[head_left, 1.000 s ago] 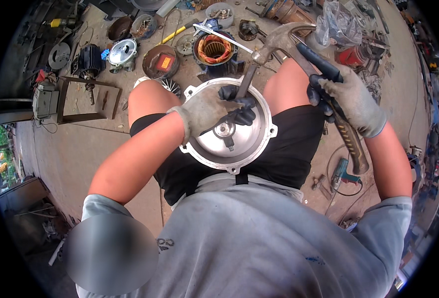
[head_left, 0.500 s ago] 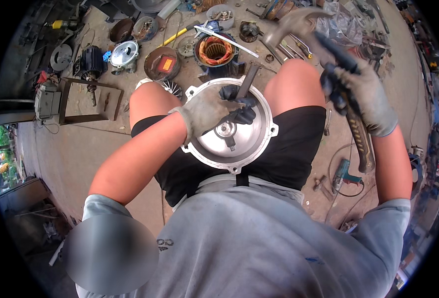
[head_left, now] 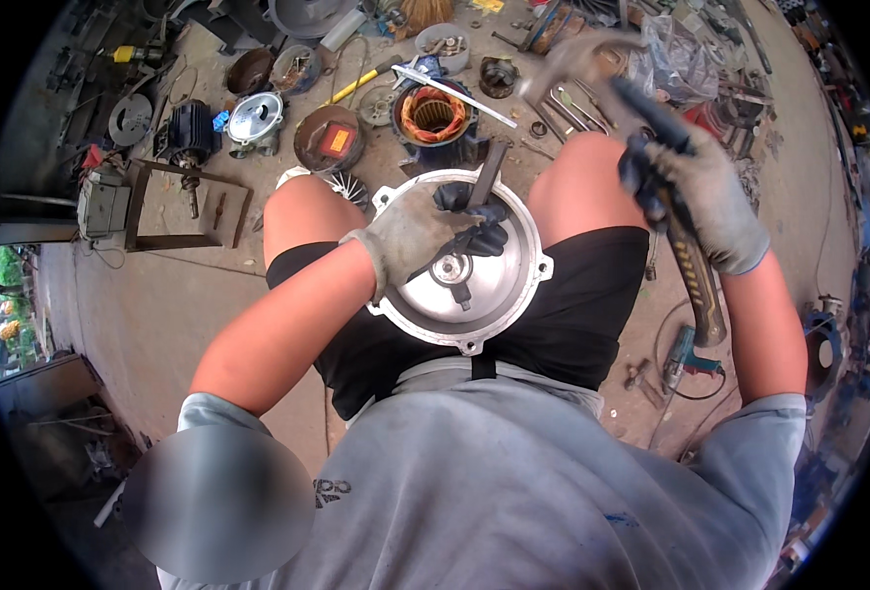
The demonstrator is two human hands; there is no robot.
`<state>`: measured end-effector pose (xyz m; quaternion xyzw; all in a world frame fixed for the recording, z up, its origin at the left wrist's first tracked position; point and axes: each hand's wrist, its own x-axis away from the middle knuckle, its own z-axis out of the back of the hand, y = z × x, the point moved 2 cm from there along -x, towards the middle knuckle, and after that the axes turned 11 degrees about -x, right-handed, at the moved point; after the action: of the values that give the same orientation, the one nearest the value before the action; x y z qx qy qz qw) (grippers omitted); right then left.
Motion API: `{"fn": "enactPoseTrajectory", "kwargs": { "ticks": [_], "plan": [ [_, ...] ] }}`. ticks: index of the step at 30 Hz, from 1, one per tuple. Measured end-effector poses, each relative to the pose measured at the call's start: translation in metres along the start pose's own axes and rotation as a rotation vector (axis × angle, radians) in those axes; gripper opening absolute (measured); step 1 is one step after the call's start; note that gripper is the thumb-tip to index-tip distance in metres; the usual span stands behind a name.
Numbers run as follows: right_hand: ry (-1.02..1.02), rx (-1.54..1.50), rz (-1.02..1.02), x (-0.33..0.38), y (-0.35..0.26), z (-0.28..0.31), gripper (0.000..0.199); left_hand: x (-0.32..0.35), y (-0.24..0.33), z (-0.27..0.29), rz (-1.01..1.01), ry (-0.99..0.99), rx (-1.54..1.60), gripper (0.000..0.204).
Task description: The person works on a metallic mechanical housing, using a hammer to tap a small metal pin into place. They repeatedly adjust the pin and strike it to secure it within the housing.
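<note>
Across my lap lies a round silver metal motor end cover (head_left: 499,310) with lugs on its rim and a bearing hub (head_left: 450,269) at its centre. My left hand (head_left: 435,226), in a grey and black glove, is closed around a flat steel bar (head_left: 489,175) that stands tilted over the cover. The bar's lower end is hidden by my fingers. To the right, my gloved right hand (head_left: 690,187) grips a claw hammer (head_left: 689,261) by its black and yellow handle. The hammer head, blurred by motion, is raised beyond my right knee.
Ahead stands a motor housing (head_left: 433,118) with copper windings, a white caliper-like tool (head_left: 454,93) across it. A rusty bowl (head_left: 327,143), a second silver cover (head_left: 256,118) and a metal frame (head_left: 184,206) sit to the left. A green power drill (head_left: 690,359) lies at right.
The hammer and my right hand have shifted slightly left. My left hand still holds the bar over the cover. The whole view has shifted a little.
</note>
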<state>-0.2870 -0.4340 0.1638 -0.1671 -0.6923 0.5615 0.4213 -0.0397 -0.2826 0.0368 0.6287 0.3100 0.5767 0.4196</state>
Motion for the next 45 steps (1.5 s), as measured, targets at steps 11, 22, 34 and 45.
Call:
{"fn": "enactPoseTrajectory", "kwargs": {
  "ticks": [11,22,34,45],
  "plan": [
    [-0.080,0.163,-0.002,0.021,-0.002,-0.014,0.054,-0.001,0.006,-0.005,0.034,-0.017,0.124,0.027],
    [0.012,0.134,0.040,0.025,0.003,0.005,0.032,0.012,0.008,-0.010,-0.046,0.161,-0.005,0.029],
    [0.003,0.174,0.049,0.028,0.002,-0.002,0.042,0.025,0.016,-0.004,-0.013,0.202,-0.025,0.030],
    [0.012,0.216,0.068,0.034,0.007,-0.007,0.042,0.016,0.035,-0.016,0.005,0.226,-0.310,0.042]
  ]
}}
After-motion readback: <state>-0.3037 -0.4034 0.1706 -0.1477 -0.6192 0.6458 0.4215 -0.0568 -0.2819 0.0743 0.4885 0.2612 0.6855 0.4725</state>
